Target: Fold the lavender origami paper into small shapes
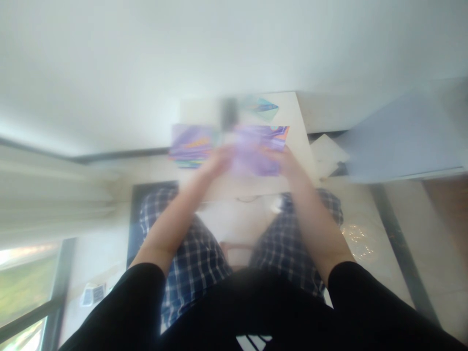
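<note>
A purple patterned sheet (261, 139), apparently paper, lies or is held over a small white table (219, 189). My right hand (285, 158) is at its right edge, fingers over the sheet and seemingly gripping it. Beside the sheet's left edge is my left hand (221, 158), its fingers smeared by motion; whether it touches the sheet is unclear. Left of that hand, a second purple sheet with orange and green streaks (192, 144) overhangs the table's left side.
Toward the back of the table are a blue-green pointed piece (268, 108) and a blurred dark object (229, 114). A white wall (234, 48) rises behind. On the right stand a pale angled panel (402, 136) and a white piece (327, 153). My knees flank the table's front.
</note>
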Tool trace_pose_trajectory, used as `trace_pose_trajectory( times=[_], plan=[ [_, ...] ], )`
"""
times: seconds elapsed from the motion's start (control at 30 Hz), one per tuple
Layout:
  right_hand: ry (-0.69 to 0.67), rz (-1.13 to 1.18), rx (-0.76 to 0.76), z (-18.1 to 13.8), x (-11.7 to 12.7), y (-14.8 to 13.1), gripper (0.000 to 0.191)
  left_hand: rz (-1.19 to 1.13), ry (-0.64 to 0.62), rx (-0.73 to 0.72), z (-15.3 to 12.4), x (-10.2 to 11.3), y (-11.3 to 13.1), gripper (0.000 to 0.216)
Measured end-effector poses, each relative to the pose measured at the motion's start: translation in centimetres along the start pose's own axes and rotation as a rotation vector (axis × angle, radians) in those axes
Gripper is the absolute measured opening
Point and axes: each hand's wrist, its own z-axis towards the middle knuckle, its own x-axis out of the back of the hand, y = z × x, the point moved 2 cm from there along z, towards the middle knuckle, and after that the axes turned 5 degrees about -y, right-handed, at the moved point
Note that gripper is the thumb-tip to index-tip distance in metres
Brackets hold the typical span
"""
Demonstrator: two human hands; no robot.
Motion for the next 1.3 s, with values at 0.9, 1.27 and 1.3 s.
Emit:
trace_pose_trajectory(
  times=[0.9, 1.27, 1.3],
  plan=[
    [0.126, -0.001, 0.156, 0.8, 1.1, 0.2, 0.045, 0.2, -0.078, 0.025, -1.8, -0.8, 3.0, 0.062],
    [0.051, -0.107, 0.102, 0.5, 0.3, 0.4, 0.046, 0.211, 0.011, -0.021, -1.0, -0.7, 2.2, 0.046],
    [0.031, -0.105, 0.096, 0.5, 0.1, 0.4, 0.048, 0.21, 0.005, -0.028, -0.9, -0.6, 2.0, 0.047]
  ],
)
